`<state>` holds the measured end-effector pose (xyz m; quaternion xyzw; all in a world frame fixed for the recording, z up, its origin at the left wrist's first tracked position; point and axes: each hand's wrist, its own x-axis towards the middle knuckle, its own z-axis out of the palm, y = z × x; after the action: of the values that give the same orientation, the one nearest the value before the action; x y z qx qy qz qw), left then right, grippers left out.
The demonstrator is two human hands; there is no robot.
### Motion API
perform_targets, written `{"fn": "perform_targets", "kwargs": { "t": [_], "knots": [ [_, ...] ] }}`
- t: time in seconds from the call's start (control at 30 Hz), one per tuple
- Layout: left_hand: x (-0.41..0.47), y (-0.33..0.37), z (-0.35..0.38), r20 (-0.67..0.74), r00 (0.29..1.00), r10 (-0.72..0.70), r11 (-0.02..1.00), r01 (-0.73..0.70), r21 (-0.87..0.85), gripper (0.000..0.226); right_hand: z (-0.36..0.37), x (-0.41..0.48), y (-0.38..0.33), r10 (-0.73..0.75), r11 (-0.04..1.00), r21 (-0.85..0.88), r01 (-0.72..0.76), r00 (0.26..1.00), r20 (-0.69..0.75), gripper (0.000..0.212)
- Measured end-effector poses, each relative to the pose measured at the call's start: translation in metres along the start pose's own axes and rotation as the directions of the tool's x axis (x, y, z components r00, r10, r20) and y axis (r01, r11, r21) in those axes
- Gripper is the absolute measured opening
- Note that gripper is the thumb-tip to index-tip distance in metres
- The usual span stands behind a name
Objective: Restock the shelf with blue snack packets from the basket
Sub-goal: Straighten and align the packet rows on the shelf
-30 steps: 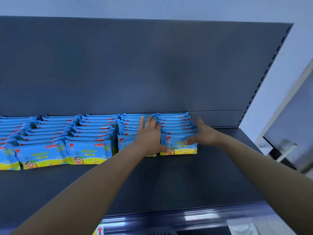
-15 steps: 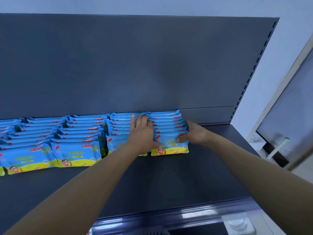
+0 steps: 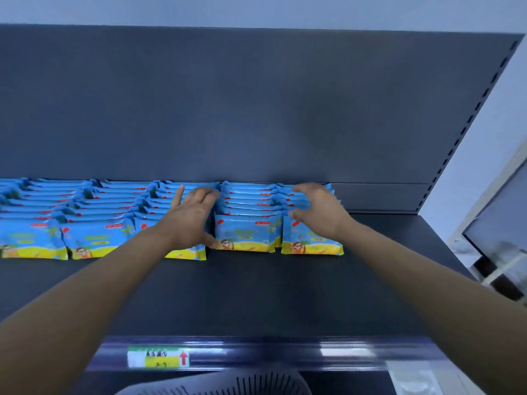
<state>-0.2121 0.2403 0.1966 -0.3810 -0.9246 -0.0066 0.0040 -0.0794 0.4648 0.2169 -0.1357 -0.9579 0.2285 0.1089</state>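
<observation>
In the head view, blue snack packets stand in rows along the back of the shelf, with bare room at the right. The left hand lies on one row, fingers straight. The right hand arches loosely over the end row, gripping nothing. Below, the basket hides its contents. Stocking looks mostly done.

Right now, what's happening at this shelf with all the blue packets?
A person is stocking a dark shelf with blue snack packets, which stand in rows against the back panel. The left hand rests flat on the packets, and the right hand curves over the rightmost row; blur hides whether it grips. The basket shows below the shelf edge.
</observation>
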Motion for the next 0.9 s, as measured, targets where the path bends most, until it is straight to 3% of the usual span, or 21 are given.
{"fn": "perform_targets", "kwargs": {
  "t": [0.17,0.33,0.73,0.9],
  "knots": [
    [-0.018,-0.043,0.011,0.088,0.986,-0.141,0.968,0.118,0.223,0.103,0.039,0.012,-0.036,-0.182,0.956,-0.216,0.2,0.978,0.102,0.056],
    [-0.016,-0.056,0.024,0.091,0.986,-0.138,0.977,0.12,0.177,0.087,0.069,0.021,-0.045,-0.191,0.861,-0.431,0.272,0.956,0.221,0.072],
    [-0.011,-0.055,0.03,0.056,0.99,-0.127,0.983,0.118,0.138,0.087,0.074,0.024,-0.038,-0.237,0.81,-0.474,0.344,0.933,0.271,0.073],
    [-0.015,-0.058,0.027,0.076,0.985,-0.152,0.988,0.15,0.034,0.1,0.071,0.025,-0.039,-0.216,0.827,-0.45,0.337,0.93,0.299,0.073]
  ]
}}
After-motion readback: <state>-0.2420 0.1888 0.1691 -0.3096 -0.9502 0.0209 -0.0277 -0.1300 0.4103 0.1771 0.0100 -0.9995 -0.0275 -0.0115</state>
